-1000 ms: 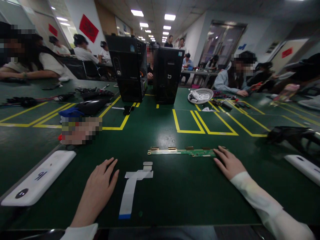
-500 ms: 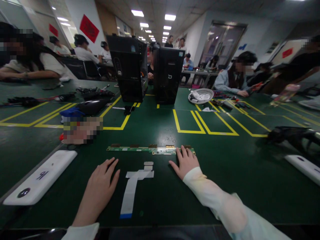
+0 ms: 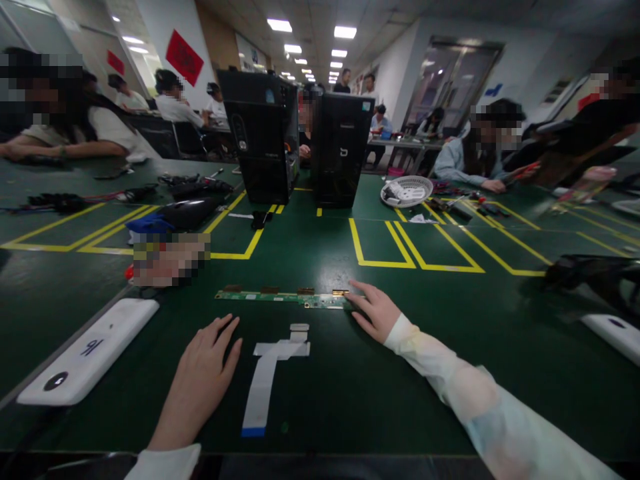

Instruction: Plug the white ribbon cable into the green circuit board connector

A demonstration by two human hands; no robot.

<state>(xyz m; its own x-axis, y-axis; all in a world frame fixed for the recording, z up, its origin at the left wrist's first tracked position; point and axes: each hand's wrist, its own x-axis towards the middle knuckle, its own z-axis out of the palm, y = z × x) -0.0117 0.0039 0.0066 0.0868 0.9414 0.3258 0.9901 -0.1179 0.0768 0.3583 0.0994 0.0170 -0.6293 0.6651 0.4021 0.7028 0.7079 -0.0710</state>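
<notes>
A long, narrow green circuit board (image 3: 280,297) lies crosswise on the dark green table (image 3: 300,393). Over its right end is my right hand (image 3: 377,308), fingers apart and pointing left; it covers that end, and whether the fingertips touch the board I cannot tell. My left hand (image 3: 204,357) rests palm down on the table, its fingers spread and nothing in them. Just right of it lies a white flat ribbon cable (image 3: 260,387), folded, with a blue end toward me and a connector at the far end.
Two black computer towers (image 3: 257,140) stand at the back. White devices lie at left (image 3: 90,353) and far right (image 3: 615,337). A white basket (image 3: 407,192) holds parts. Tools and cables (image 3: 190,187) lie at the back left. Several people sit around.
My right hand has shifted right and turned so that its fingers point left across the board. My left hand stays in place, and the view has moved slightly.
</notes>
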